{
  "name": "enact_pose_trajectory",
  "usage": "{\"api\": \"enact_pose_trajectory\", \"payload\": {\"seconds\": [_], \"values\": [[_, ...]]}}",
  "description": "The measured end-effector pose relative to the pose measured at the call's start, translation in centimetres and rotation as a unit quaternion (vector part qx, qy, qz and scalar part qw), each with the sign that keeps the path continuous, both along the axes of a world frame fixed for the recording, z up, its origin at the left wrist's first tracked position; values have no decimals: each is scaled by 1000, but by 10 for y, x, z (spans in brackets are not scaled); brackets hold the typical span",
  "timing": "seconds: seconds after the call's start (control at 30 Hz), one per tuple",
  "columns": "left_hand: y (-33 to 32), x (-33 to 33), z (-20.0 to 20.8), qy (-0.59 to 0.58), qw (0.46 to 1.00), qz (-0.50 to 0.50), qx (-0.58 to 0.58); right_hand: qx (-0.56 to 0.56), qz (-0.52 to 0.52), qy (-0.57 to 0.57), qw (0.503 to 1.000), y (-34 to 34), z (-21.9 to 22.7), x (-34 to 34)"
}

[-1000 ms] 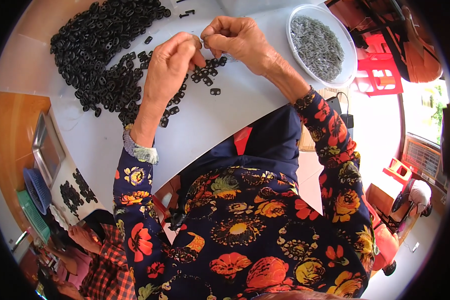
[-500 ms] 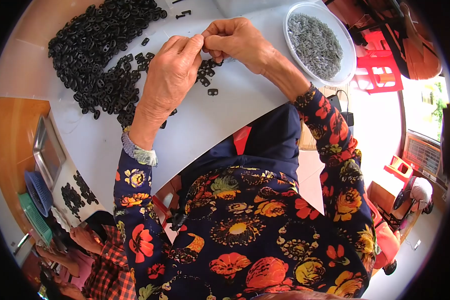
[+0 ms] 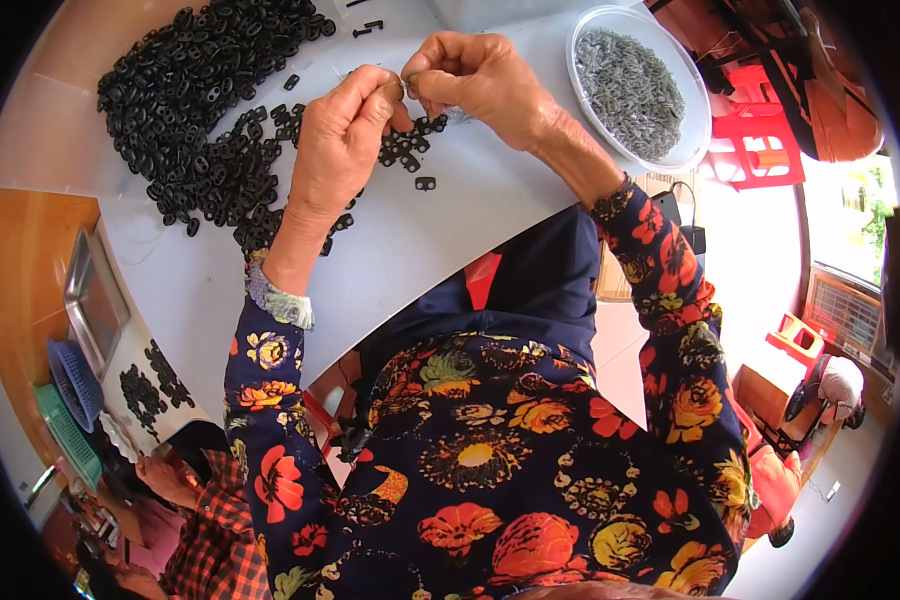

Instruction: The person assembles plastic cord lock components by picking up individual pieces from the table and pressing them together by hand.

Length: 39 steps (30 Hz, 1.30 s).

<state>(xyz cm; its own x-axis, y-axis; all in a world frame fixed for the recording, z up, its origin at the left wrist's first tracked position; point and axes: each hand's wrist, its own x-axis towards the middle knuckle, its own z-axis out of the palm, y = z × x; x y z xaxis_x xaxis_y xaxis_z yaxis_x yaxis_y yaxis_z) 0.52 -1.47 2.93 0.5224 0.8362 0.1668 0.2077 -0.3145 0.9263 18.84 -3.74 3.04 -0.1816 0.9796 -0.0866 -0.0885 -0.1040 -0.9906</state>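
l hand (image 3: 340,140) & r hand (image 3: 485,90) v. close tog. over table (image 3: 440,235), both pinched, can't tell on what; blk parts (image 3: 205,100) nr l, tub (image 3: 697,125) w/ grey bits (image 3: 630,95) nr r.

Best lane: bare white tabletop (image 3: 425,235) betw. the wrists, open fm near edge up to a lone black two-hole pc (image 3: 425,183). L hand (image 3: 340,140) & R hand (image 3: 482,88) nearly meet, so v. little gap betw. fingertips; loose black pcs (image 3: 406,156) lie by & below them, in the way of a low pass. L side: big heap of black oval two-hole pcs (image 3: 200,85) fills far L; tabletop L of L wrist, nearer the person, is free. R side: round clear tub (image 3: 698,130) sits close by R forearm, tight squeeze; strip betw. R hand & tub open. Far edge: a few black bits (image 3: 367,29).
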Motion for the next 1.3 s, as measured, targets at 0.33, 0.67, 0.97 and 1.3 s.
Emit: {"api": "enact_pose_trajectory", "payload": {"seconds": [0.33, 0.67, 0.97, 1.3], "values": [[4, -3, -4, -107, 982, -1, -159, 105, -60, -120, 985, 5, -3, -2], [25, 13, -5, 77, 959, 68, 264, 152, -144, -234, 949, 9, -1, -2], [-4, -4, 11, 76, 980, 82, 162, 146, -167, -226, 949, -4, 1, 12], [-53, -18, -21, -113, 981, -31, -155, 168, -130, -276, 937, 12, 12, -21]]}}
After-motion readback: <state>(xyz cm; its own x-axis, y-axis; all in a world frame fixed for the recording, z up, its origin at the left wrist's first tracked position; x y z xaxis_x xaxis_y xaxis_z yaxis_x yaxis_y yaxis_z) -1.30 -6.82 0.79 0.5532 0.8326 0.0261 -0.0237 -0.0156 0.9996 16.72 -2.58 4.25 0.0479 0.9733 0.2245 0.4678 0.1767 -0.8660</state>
